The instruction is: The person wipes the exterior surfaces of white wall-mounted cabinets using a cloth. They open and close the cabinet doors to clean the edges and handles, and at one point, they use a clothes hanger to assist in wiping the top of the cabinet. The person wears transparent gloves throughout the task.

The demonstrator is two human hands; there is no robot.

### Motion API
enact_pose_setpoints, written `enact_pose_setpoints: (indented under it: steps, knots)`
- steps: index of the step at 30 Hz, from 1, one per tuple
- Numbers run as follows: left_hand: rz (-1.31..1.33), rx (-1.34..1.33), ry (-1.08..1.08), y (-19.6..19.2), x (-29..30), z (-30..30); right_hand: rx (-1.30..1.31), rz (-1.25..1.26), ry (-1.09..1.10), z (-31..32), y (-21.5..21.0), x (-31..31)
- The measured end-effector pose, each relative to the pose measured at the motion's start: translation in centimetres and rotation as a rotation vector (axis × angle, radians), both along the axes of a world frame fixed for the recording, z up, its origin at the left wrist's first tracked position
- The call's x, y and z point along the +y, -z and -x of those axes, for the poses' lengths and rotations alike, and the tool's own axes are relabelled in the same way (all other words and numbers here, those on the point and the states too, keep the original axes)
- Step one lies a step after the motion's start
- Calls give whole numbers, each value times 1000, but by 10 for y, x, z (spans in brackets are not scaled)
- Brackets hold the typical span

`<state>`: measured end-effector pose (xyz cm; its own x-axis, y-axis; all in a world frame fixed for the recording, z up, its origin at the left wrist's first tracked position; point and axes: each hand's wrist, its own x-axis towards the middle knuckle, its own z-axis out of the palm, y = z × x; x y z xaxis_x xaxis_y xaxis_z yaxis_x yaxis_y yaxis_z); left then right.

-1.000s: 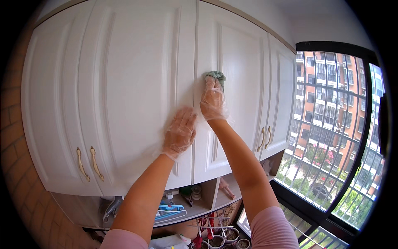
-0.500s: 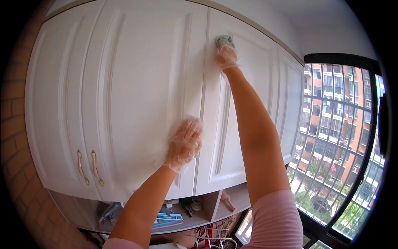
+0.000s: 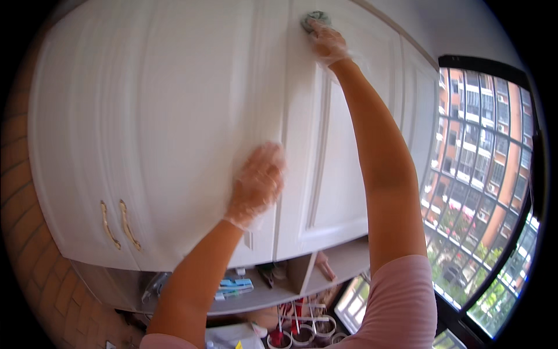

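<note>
My right hand, in a clear plastic glove, is stretched up high and closed around a crumpled grey-green cloth. It presses the cloth to the upper left part of a white panelled cabinet door. Lower and to the left, my left hand wears a similar clear glove. Its palm lies flat on the neighbouring white door, close to the seam between the two, with nothing visible in it.
Two curved gold handles are at the lower left. Under the doors, an open shelf holds blue hangers and a pink item. Pots stand below. A barred window is on the right, a brick-patterned wall on the left.
My right hand has slid the cloth upward along the door. My left hand stays on about the same spot. The whole view has shifted slightly, with the shelf and pots showing higher.
</note>
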<state>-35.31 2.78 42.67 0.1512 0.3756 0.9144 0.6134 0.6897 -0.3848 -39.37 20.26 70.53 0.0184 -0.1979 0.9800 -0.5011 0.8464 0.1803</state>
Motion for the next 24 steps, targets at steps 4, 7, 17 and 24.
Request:
enact_pose_setpoints:
  steps: [4, 7, 17, 24]
  knots:
    - [6, -18, -90, 5, 1, 9, 52, -28, -64, 14, 131, 18]
    - [20, 19, -158, 7, 1, 6, 120, -11, -155, 6, 260, 17]
    - [88, 152, -289, 8, 14, 3, -309, 310, -18, -17, 485, 52]
    - [127, 139, -321, 10, 8, 10, -267, -23, -285, -18, 467, 40]
